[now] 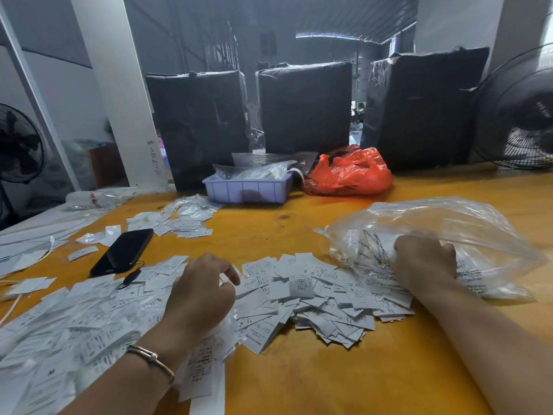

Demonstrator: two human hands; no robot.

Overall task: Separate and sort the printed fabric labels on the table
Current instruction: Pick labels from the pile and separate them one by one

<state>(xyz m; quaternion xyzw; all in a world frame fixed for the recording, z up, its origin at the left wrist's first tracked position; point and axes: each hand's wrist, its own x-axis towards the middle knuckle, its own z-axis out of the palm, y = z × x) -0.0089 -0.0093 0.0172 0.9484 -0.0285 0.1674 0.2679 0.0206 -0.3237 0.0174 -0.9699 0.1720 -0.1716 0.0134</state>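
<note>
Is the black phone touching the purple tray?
Apart. The head view shows bare orange table between the phone and the purple tray, which sits further back.

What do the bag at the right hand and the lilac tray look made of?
Bag: thin clear plastic film, glossy and crinkled, with labels showing through it. Tray: likely rigid moulded plastic with a matte lilac finish and ribbed side walls.

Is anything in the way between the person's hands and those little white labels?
Nothing visible. The left hand rests right on the heap of labels. The right hand reaches into the clear plastic bag, whose open mouth lets it reach labels inside.
</note>
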